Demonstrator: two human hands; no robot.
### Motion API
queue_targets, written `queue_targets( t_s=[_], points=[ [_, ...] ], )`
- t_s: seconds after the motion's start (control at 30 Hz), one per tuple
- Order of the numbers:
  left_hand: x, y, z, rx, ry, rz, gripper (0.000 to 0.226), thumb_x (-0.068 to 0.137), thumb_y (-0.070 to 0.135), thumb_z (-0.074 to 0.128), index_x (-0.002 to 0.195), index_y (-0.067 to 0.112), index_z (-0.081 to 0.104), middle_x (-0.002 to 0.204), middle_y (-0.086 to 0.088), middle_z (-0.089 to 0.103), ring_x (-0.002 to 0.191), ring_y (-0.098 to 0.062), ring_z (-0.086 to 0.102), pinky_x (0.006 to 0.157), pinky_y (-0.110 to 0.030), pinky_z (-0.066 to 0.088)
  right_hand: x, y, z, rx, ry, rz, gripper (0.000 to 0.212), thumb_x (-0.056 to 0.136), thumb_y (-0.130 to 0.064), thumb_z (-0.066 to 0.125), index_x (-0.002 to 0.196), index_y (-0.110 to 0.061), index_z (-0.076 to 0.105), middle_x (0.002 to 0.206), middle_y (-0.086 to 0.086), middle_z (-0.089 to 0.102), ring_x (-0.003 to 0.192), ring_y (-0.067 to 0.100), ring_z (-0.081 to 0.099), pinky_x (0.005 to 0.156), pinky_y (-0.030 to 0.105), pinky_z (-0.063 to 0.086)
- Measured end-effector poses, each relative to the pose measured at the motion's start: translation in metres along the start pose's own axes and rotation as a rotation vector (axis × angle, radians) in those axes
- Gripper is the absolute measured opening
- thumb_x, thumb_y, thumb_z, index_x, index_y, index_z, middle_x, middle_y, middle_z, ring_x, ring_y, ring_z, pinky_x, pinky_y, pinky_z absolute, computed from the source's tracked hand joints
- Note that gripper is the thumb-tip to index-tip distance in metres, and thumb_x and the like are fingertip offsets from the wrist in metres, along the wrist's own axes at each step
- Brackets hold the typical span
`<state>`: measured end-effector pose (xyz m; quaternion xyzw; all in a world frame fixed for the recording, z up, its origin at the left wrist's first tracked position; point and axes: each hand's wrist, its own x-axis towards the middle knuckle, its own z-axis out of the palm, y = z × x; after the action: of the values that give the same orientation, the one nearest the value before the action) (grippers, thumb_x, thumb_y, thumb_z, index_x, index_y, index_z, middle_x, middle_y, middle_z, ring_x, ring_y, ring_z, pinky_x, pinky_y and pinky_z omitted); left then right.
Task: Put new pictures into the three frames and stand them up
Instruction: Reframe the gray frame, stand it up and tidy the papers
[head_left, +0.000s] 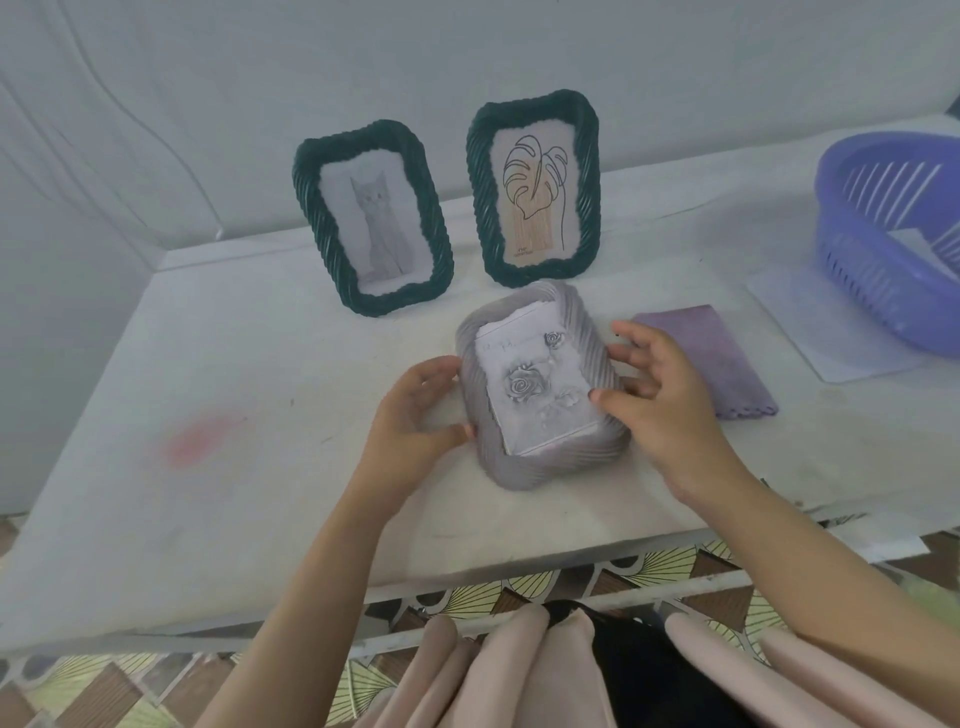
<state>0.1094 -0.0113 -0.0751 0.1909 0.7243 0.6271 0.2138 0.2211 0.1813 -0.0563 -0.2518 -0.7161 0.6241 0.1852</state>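
Note:
Two dark green twisted-rim frames stand upright at the back of the white table (260, 493). The left green frame (371, 221) shows a grey cat drawing; the right green frame (535, 189) shows a line-drawn leaf. In front of them lies a lilac-grey frame (537, 470), with a rose picture (535, 392) lying in its opening. My left hand (415, 415) holds the frame's left edge, thumb at its lower left side. My right hand (665, 395) holds the right edge, thumb on the rim next to the picture.
A purple backing board (717, 358) lies flat just right of my right hand. A purple slatted plastic basket (883, 249) sits at the far right on a white sheet (826, 322). A pink stain (195, 441) marks the table's left. The wall rises close behind the frames.

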Motion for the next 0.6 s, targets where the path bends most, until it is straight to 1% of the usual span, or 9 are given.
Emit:
queue_targets(
  t_s=[0.07,0.1,0.2,0.27,0.3,0.4,0.47,0.53,0.6],
  points=[
    [-0.003,0.002,0.0,-0.161,0.04,-0.015,0.052,0.071,-0.018,0.064,0.11,0.015,0.055,0.115,-0.001,0.063,0.107,-0.012,0.062,0.091,-0.027,0.051,0.004,-0.003,-0.003,0.096,-0.024,0.054,0.061,0.078,0.009,0.061,0.119,-0.033,0.048,0.107,-0.006,0.058,0.09,0.008,0.059,0.072,0.021,0.047],
    [-0.002,0.003,0.001,-0.216,0.07,-0.024,0.051,0.073,-0.018,0.063,0.11,0.015,0.055,0.115,-0.003,0.063,0.105,-0.016,0.063,0.087,-0.027,0.053,0.006,-0.005,-0.004,0.153,-0.046,0.078,0.061,0.078,0.011,0.059,0.119,-0.033,0.049,0.102,-0.003,0.06,0.09,0.011,0.059,0.073,0.023,0.048],
    [0.0,0.004,0.005,-0.382,0.096,-0.079,0.049,0.07,-0.003,0.064,0.113,0.017,0.053,0.106,-0.004,0.064,0.091,-0.017,0.064,0.08,-0.031,0.054,0.012,-0.009,-0.01,0.313,-0.13,0.122,0.06,0.079,0.016,0.053,0.115,-0.032,0.05,0.088,0.005,0.062,0.084,0.016,0.062,0.074,0.026,0.05],
    [0.003,0.008,0.009,-0.485,0.044,-0.123,0.047,0.077,-0.003,0.061,0.117,0.017,0.047,0.089,-0.005,0.064,0.075,-0.014,0.063,0.07,-0.029,0.055,0.013,-0.01,-0.013,0.366,-0.16,0.125,0.06,0.08,0.017,0.05,0.113,-0.034,0.048,0.083,0.005,0.062,0.076,0.012,0.063,0.07,0.024,0.052],
    [0.005,0.01,0.011,-0.516,0.022,-0.148,0.043,0.084,-0.004,0.057,0.12,0.017,0.045,0.084,-0.005,0.063,0.071,-0.014,0.061,0.067,-0.028,0.055,0.013,-0.01,-0.015,0.39,-0.171,0.119,0.061,0.081,0.017,0.049,0.112,-0.035,0.047,0.083,0.006,0.062,0.075,0.012,0.062,0.069,0.023,0.052],
    [0.012,0.016,0.017,-0.518,-0.048,-0.206,0.027,0.097,0.011,0.041,0.124,0.013,0.042,0.092,-0.009,0.061,0.079,-0.021,0.056,0.067,-0.031,0.052,0.014,-0.008,-0.022,0.478,-0.184,0.095,0.061,0.082,0.018,0.045,0.113,-0.036,0.043,0.085,0.008,0.059,0.078,0.016,0.059,0.067,0.023,0.052],
    [0.015,0.019,0.024,-0.479,-0.098,-0.212,0.027,0.1,0.021,0.033,0.124,0.014,0.043,0.102,-0.012,0.062,0.088,-0.025,0.056,0.072,-0.034,0.05,0.015,-0.006,-0.026,0.49,-0.181,0.076,0.062,0.081,0.018,0.045,0.111,-0.036,0.044,0.086,0.005,0.058,0.079,0.015,0.058,0.066,0.022,0.052],
    [0.019,0.022,0.032,-0.447,-0.122,-0.186,0.031,0.1,0.022,0.031,0.127,0.014,0.044,0.107,-0.009,0.064,0.089,-0.022,0.06,0.074,-0.033,0.051,0.017,-0.005,-0.03,0.471,-0.173,0.048,0.062,0.081,0.019,0.046,0.109,-0.036,0.045,0.086,0.001,0.059,0.08,0.014,0.058,0.066,0.02,0.052],
    [0.024,0.025,0.038,-0.446,-0.13,-0.138,0.031,0.099,0.016,0.035,0.129,0.016,0.044,0.098,-0.001,0.067,0.082,-0.018,0.061,0.071,-0.03,0.051,0.019,-0.004,-0.036,0.456,-0.172,0.044,0.061,0.08,0.019,0.047,0.109,-0.036,0.045,0.086,-0.003,0.06,0.08,0.012,0.059,0.065,0.022,0.051]
  ],
)
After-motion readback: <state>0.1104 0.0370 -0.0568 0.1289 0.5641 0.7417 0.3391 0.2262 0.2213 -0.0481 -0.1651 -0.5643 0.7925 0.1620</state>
